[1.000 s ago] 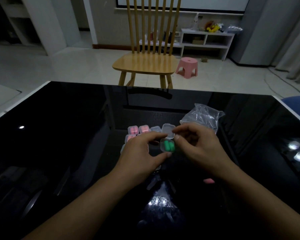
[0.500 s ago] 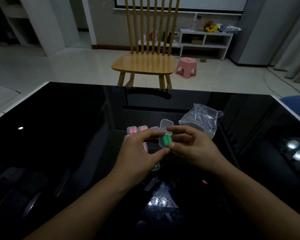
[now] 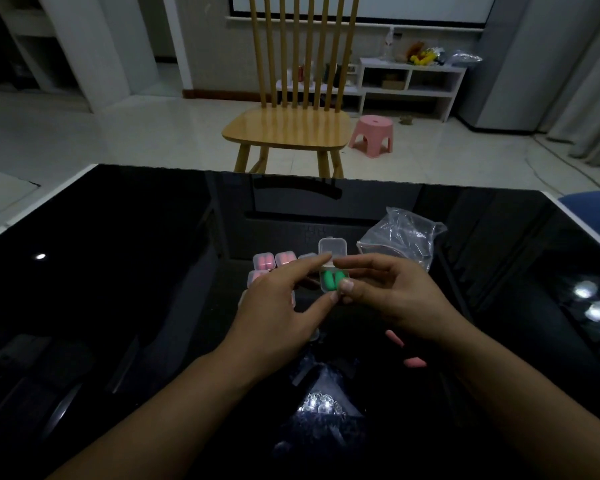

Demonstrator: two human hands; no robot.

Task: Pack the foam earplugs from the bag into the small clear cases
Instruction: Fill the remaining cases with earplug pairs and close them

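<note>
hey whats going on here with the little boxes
A person is packing foam earplugs into small clear cases on a black glossy table. Both hands, left hand and right hand, hold an open case with two green earplugs inside, lid up. Cases with pink earplugs sit just behind, the plastic bag lies to the right, and two loose pink earplugs lie by the right wrist.

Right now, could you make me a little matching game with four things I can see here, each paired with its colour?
Things:
1. earplugs in the held case
2. loose earplugs on the table
3. chair
4. table

Colours:
A. black
B. green
C. light wood
D. pink

Pairs: 1-B, 2-D, 3-C, 4-A
</note>
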